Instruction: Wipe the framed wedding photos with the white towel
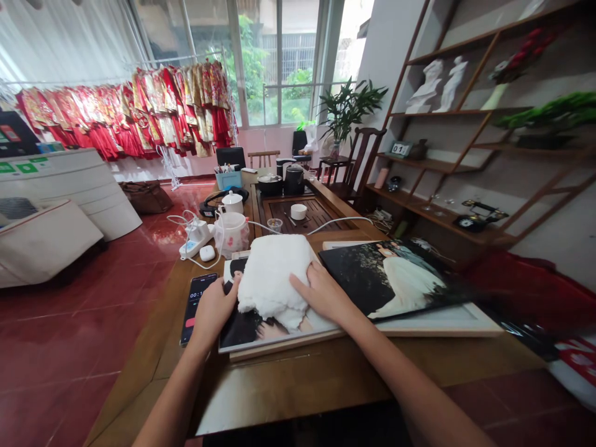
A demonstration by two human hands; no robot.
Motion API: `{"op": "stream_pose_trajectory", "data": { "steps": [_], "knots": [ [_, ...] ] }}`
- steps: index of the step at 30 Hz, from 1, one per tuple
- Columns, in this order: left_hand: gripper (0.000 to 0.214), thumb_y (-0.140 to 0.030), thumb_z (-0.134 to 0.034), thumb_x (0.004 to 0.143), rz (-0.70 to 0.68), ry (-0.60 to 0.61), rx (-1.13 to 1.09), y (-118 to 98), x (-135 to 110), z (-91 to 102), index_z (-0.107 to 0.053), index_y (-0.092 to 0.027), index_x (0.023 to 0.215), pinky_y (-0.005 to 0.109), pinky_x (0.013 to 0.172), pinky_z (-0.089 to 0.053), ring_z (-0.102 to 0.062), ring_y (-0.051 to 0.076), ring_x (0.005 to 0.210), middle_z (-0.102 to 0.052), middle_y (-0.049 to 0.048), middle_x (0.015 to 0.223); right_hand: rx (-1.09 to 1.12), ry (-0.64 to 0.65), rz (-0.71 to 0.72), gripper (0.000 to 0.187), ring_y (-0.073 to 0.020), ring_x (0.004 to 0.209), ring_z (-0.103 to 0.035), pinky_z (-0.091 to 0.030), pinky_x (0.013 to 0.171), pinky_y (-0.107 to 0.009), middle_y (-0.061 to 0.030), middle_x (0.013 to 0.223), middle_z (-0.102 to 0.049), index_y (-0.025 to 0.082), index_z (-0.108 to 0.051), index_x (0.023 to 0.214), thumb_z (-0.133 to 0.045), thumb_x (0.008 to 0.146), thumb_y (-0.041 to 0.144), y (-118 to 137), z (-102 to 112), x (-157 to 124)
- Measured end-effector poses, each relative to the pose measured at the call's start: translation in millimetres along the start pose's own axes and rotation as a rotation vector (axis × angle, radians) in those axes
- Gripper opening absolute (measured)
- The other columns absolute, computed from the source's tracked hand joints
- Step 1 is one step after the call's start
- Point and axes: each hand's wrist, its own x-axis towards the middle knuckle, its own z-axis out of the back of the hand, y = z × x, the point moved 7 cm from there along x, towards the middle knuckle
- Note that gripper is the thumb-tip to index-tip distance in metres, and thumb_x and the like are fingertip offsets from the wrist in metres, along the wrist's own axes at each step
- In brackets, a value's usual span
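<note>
left hand (215, 308) and right hand (321, 293) apart, both pressed on white fleece pad (272, 279). pad sits on photo (279, 329). phone (198, 305) just left of pad, timer reads 00:1-, rest too small. block (401, 149) far beyond pad reads 01.

- Around 6 o'clock from my right hand (323, 292) and left hand (214, 310), the wooden tabletop (298, 375) gives a free strip to pass along.
- At 12 o'clock, a white fluffy cloth (272, 279) lies under both hands.
- At 9 o'clock, a phone (198, 304) sits just beside my left hand.
- At 11 o'clock, a white jug (231, 233) and a cabled charger (195, 239) block the way.
- At 2 o'clock, a large photo print (391, 279) overhangs a wooden frame (437, 323), obstructing my right hand.
</note>
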Motion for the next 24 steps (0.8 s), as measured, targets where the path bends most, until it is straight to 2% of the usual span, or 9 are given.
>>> {"op": "stream_pose_trajectory", "data": {
  "steps": [3, 6, 12, 18, 21, 24],
  "knots": [
    [0.052, -0.064, -0.046, 0.085, -0.011, 0.022, 0.003, 1.7, 4.5, 2.7, -0.057, -0.020, 0.061, 0.027, 0.054, -0.029, -0.051, 0.020, 0.056, -0.057, 0.0024, 0.058, 0.054, 0.009, 0.017, 0.050, -0.0266, 0.118, -0.052, -0.036, 0.103, -0.036, -0.0181, 0.122, -0.059, 0.009, -0.056, 0.123, -0.044, 0.093, 0.047, -5.8, -0.5, 2.8],
    [0.053, -0.066, -0.051, 0.082, -0.023, 0.055, -0.044, 3.8, 8.7, 4.1, -0.058, -0.018, 0.059, 0.025, 0.053, -0.028, -0.049, 0.017, 0.057, -0.055, 0.0005, 0.057, 0.104, 0.019, 0.015, 0.047, -0.0263, 0.110, -0.057, -0.041, 0.096, -0.035, -0.0172, 0.118, -0.062, 0.009, -0.059, 0.118, -0.045, 0.092, 0.046, -10.4, 0.9, 5.3],
    [0.049, -0.063, -0.059, 0.076, -0.011, 0.027, -0.071, 8.1, 10.7, 6.0, -0.062, -0.017, 0.060, 0.025, 0.055, -0.031, -0.052, 0.019, 0.059, -0.058, 0.0013, 0.057, 0.167, 0.054, 0.008, 0.034, -0.0225, 0.093, -0.064, -0.047, 0.082, -0.031, -0.0125, 0.103, -0.069, 0.010, -0.064, 0.105, -0.051, 0.090, 0.038, -11.1, 5.4, 10.2],
    [0.048, -0.062, -0.056, 0.078, -0.017, 0.037, -0.002, 8.8, 10.2, 3.3, -0.060, -0.018, 0.057, 0.026, 0.056, -0.032, -0.053, 0.020, 0.057, -0.058, 0.0025, 0.056, 0.111, 0.077, -0.021, 0.025, -0.0173, 0.081, -0.063, -0.050, 0.075, -0.034, -0.0029, 0.089, -0.066, 0.014, -0.062, 0.092, -0.056, 0.092, 0.039, -19.2, 18.1, 17.3],
    [0.050, -0.062, -0.052, 0.081, -0.019, 0.054, 0.062, 9.5, 9.7, 2.5, -0.057, -0.020, 0.055, 0.027, 0.055, -0.030, -0.052, 0.020, 0.055, -0.054, 0.0023, 0.054, 0.038, 0.056, -0.012, 0.022, -0.0188, 0.081, -0.062, -0.048, 0.075, -0.033, -0.0057, 0.088, -0.066, 0.015, -0.062, 0.093, -0.053, 0.090, 0.035, -23.8, 26.1, 21.4],
    [0.048, -0.059, -0.051, 0.084, -0.012, 0.050, 0.125, 6.7, 8.4, 2.0, -0.058, -0.020, 0.058, 0.029, 0.058, -0.034, -0.055, 0.023, 0.057, -0.054, 0.0042, 0.056, -0.061, -0.028, 0.029, 0.031, -0.0260, 0.096, -0.060, -0.044, 0.087, -0.038, -0.0143, 0.101, -0.065, 0.013, -0.060, 0.107, -0.050, 0.086, 0.033, -18.9, 35.3, 23.7]
  ]
}}
